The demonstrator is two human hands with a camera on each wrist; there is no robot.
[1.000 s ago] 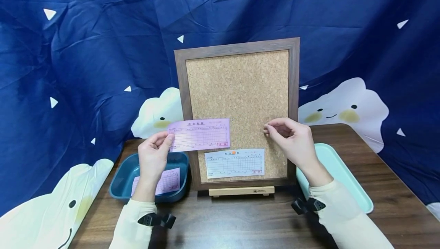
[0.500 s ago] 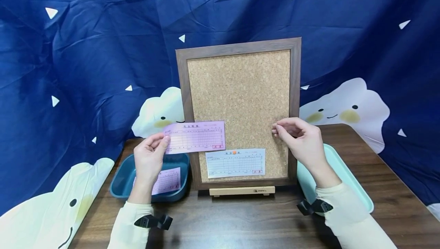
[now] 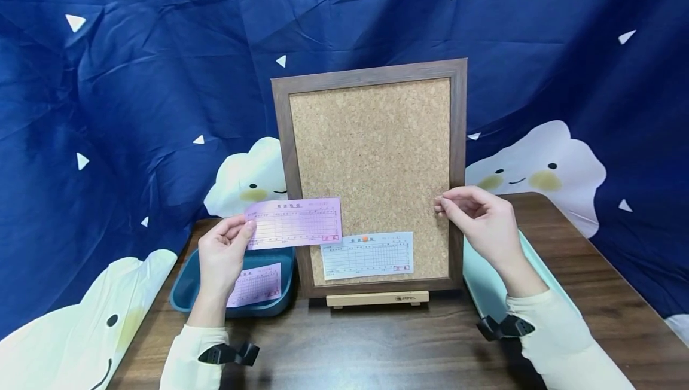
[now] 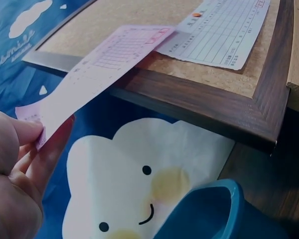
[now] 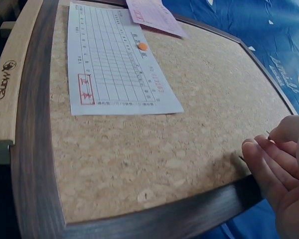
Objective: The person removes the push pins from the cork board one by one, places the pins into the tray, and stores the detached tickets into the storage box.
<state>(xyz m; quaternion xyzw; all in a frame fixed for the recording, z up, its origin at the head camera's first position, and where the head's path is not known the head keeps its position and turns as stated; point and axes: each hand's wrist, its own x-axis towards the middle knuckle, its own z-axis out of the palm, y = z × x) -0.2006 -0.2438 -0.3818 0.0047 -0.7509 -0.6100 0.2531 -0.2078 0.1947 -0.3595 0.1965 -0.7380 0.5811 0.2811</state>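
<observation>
In the head view my left hand (image 3: pixel 219 255) pinches the left end of a pink receipt slip (image 3: pixel 295 222) between thumb and fingers. The slip extends over the lower left frame of a corkboard (image 3: pixel 377 151), overlapping the top left corner of a blue-white receipt slip (image 3: pixel 371 257). An orange thumbtack (image 3: pixel 365 238) fixes that blue-white slip low on the cork. My right hand (image 3: pixel 487 228) is by the board's right edge, fingertips pinching a tiny thumbtack; in the right wrist view its thin point (image 5: pixel 268 133) shows, but its head is mostly hidden.
A teal basin (image 3: pixel 180 294) with another pink slip (image 3: pixel 258 284) stands at the left. A mint tray (image 3: pixel 479 270) lies at the right, partly behind the right arm. A wooden stand (image 3: pixel 377 299) supports the board. Behind hangs a blue cloth (image 3: pixel 161 91).
My left hand has shifted left and slightly down with the pink slip. My right hand has moved right, from over the cork to the board's right edge.
</observation>
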